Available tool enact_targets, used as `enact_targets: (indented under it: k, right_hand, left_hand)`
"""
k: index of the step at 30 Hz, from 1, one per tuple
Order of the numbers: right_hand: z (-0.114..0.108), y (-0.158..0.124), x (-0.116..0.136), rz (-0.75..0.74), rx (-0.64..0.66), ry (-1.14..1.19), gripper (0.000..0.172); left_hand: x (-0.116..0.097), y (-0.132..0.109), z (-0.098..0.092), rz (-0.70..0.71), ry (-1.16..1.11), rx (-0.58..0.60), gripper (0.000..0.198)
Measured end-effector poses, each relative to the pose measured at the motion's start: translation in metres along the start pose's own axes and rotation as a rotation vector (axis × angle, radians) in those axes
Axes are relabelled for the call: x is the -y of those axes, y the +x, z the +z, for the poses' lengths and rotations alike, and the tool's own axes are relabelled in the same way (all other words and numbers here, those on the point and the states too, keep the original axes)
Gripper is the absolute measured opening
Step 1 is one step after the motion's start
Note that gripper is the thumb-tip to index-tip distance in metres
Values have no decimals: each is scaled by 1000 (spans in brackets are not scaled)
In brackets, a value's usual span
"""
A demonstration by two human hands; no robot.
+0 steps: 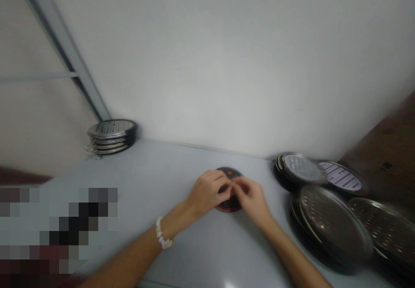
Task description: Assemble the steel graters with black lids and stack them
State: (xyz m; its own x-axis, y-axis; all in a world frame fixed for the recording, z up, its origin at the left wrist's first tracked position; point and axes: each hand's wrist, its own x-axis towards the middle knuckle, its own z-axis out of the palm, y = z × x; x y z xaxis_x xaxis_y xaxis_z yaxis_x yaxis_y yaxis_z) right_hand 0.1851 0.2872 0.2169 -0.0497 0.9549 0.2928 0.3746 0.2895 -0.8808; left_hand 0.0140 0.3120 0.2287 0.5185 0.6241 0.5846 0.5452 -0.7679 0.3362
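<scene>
A dark round disc (229,204) with a reddish-orange lower edge and a small orange mark near its top lies on the light grey table (181,253). Over it, my left hand (207,192) reaches in from the left, thumb and fingers pinched together. From the other side comes my right hand (253,198), also in a pinch, its fingertips meeting those of the left hand above the middle of the disc. Whatever is between the fingertips is too small and blurred to make out. A white beaded bracelet (162,234) circles my left wrist.
Stacked round metal grater-like discs (112,129) stand at the table's back left. More piles crowd the right: a pale-topped stack (303,167), a purple-striped disc (342,178), a dark perforated disc (333,223) and another (385,227). A white wall (207,72) rises behind.
</scene>
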Motion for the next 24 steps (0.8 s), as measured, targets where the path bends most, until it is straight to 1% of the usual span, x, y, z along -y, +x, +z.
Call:
enact_targets:
  k: [3,7,9,11,15,18,24]
  right_hand:
    - [0,0,-3,-39,24,-3,22]
    - [-1,-1,-7,-40,-3,55,8]
    - [-1,-2,-7,-25,22,98,14]
    - [-1,-3,-5,-16,55,89,17]
    - [-1,-4,1,-52,57,-22,17]
    - [-2,-4,3,-77,45,-99,24]
    - [-3,-4,1,-85,49,-170,26]
  left_hand:
    - [4,1,-1,9,69,18,8]
    - [9,1,-1,2,154,51,7]
    - [9,0,0,8,183,65,7]
    - [10,0,2,32,196,74,7]
    - [13,-2,6,61,224,70,6]
    - [16,-3,7,64,250,64,8]
    - [17,-4,7,129,335,51,12]
